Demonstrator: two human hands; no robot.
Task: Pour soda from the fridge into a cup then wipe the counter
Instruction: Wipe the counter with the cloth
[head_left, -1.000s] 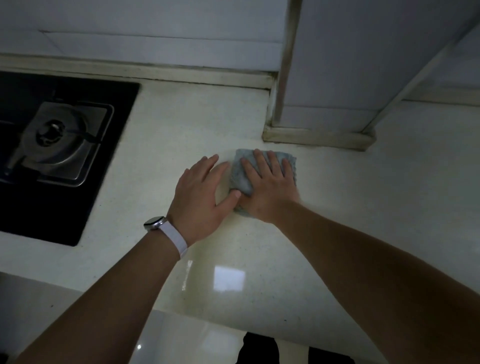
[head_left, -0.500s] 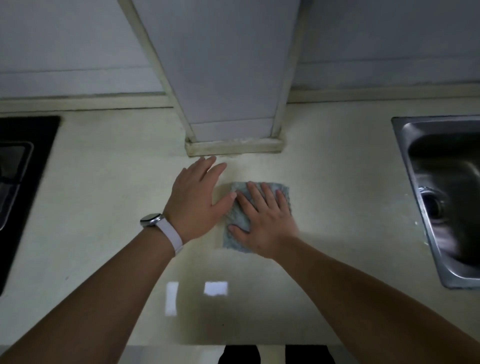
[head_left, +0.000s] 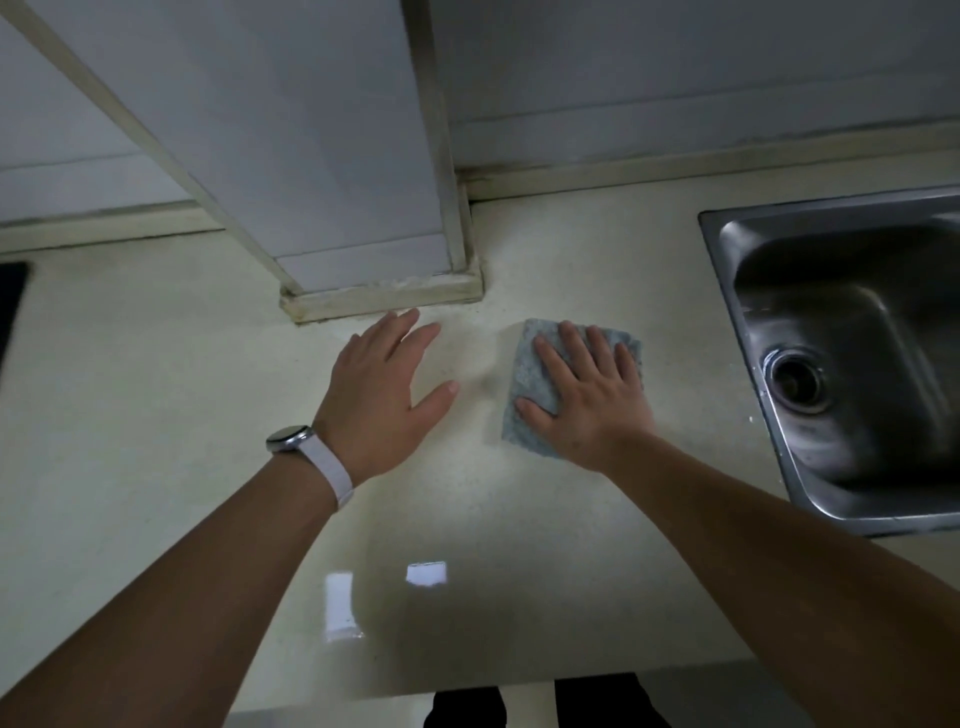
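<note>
The step in hand was the last one of the task, the wiping of the counter (head_left: 156, 415). No soda and no cup were visible in this view, so I judged that the pouring was finished, though I could not confirm it.

The right hand (head_left: 587, 400) lay flat on a grey-blue cloth (head_left: 524, 374), with the fingers straight and a little spread, pressing the cloth down on the counter and not curled around it. The cloth was folded to a small square and lay between the left hand (head_left: 384, 400) and the sink (head_left: 727, 322), near the sink's left edge but not touching it. The left hand was also flat with straight fingers, apart from the cloth, its fingertips close to the foot of the white column (head_left: 363, 156) that stood on the counter. It held nothing. A watch with a white strap (head_left: 311, 452) sat on the left wrist.

In my judgement, the next move called for steady downward pressure through the palm while sliding the cloth over the parts not yet wiped, perhaps the corner beside the column, where some dirt seemed to lie. The risk was small: the cloth could bunch up or slip from under the flat fingers.
</note>
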